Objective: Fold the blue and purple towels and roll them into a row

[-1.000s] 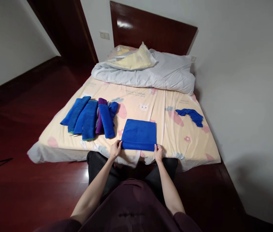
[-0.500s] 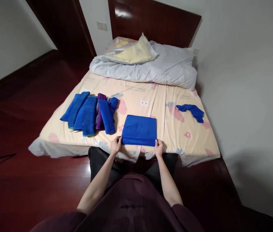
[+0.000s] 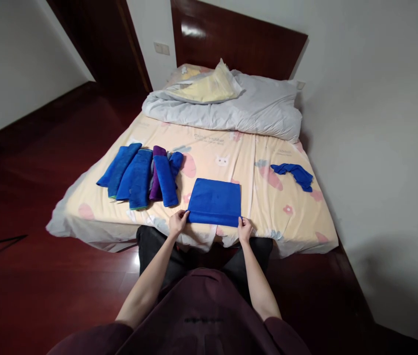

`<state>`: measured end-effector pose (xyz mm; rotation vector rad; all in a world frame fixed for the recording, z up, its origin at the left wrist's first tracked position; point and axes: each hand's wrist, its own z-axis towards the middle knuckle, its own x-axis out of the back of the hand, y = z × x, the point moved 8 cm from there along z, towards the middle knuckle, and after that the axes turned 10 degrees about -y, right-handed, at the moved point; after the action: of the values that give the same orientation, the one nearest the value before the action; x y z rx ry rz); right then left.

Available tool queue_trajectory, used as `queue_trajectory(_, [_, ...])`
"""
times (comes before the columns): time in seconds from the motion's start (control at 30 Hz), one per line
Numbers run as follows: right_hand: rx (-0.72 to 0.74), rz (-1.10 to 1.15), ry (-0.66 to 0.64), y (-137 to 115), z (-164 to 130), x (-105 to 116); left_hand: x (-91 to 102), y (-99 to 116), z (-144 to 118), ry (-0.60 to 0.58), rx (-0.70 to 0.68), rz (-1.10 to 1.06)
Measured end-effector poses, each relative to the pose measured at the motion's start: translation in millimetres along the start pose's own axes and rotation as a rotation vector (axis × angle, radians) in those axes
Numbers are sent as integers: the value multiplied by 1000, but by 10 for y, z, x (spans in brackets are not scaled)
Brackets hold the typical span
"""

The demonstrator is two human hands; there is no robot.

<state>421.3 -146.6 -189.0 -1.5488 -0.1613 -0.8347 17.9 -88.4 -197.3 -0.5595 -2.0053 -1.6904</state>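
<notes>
A blue towel (image 3: 214,197) lies flat on the bed in front of me, with a folded strip along its near edge. My left hand (image 3: 178,223) pinches the near left corner of that strip. At the opposite end, my right hand (image 3: 245,229) is closed on the near right corner. To the left lies a row of folded towels, several blue (image 3: 140,180) and one purple (image 3: 155,187) partly under a blue one. A crumpled blue cloth (image 3: 296,173) rests apart on the right side of the bed.
The bed (image 3: 224,153) has a cream sheet with printed carrots and flowers. A grey-white quilt (image 3: 268,103) and a yellow pillow-like piece (image 3: 212,86) are bunched near the dark wooden headboard (image 3: 238,37). A wall (image 3: 379,148) stands along the right side.
The camera view has tilted slightly, so everything sits a little lower in the picture. Both hands keep their hold on the blue towel's near corners, with its fold looking much the same.
</notes>
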Motion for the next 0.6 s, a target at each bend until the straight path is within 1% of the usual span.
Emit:
queue_trajectory(0.17, [3,9,-6,20,-6,-21,-37,-33,-15,16,18,50])
queue_trajectory(0.27, [7,9,-16,19,-8,-29,-56,12,-36,13,-8,80])
queue_trajectory(0.33, [71,-38,-27,-53,-14,-14,-28,108,-63,48,-85,112])
queue_trajectory(0.4, [202,-119,-63,-195,-36,-5,4,242,-102,82,-220,147])
queue_trajectory(0.43, [278,-154,-101,-274,-54,-14,0,306,-121,71,-299,156])
queue_trajectory(0.5, [408,-193,-216,-407,-106,-62,-59,393,-154,-24,-440,152])
queue_trajectory(0.53, [452,-196,-274,-453,-133,-86,-103,414,-170,-91,-491,144])
queue_trajectory(0.6, [504,-184,-361,-507,-183,-112,-170,421,-205,-197,-548,135])
